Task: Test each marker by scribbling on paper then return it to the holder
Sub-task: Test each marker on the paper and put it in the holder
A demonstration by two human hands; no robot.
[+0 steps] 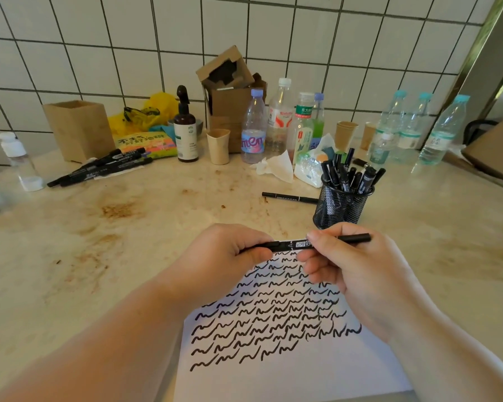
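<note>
Task in progress, viewed from the head camera. The left hand (pixel 230 250) and right hand (pixel 357 271) hold one black marker (pixel 295 244) level above the paper (pixel 288 369), each hand's grip closed on it: the left on the end toward the left, where a cap would sit, the right on the barrel. Whether the cap is coming off or going on cannot be told. The paper lies on the counter (pixel 128 256) just in front of the person and carries some ten rows of black scribbles covering its upper half; the lower part is blank. This suggests many markers are already tested.

The mesh holder (pixel 341 206) stands beyond the right hand and contains roughly ten black markers; an exact count is not possible, since they overlap. One loose marker (pixel 289 197) lies on the counter just left of the holder. A group of about four markers (pixel 99 169) lies at the far left, near a wooden box (pixel 79 130). Which of these await testing cannot be told.

Remaining, as judged: finish with the held marker, return it to the holder, then deal with the loose ones
</note>
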